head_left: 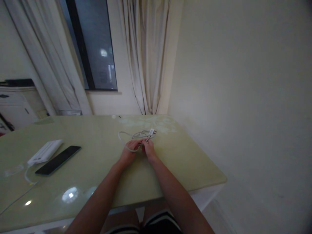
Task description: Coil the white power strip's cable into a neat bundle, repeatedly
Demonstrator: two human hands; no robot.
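A thin pale power cord [124,132] lies in loose loops on the table and runs into both of my hands. Its white plug [151,131] rests just past my fingers, with the metal prongs pointing right. My left hand [131,150] is closed on the cord, and one loop passes over the back of it. Close beside it, my right hand [148,149] pinches the cord just below the plug. The fingertips of both hands nearly meet, and the cord between them is partly hidden.
A glossy pale green table [102,175] spreads under my arms. To the left lie a white power bank [45,152] with a cable attached and a black phone [58,161]. Behind the table hang curtains [148,58] by a window [95,42]. A bare wall [239,97] borders the right side.
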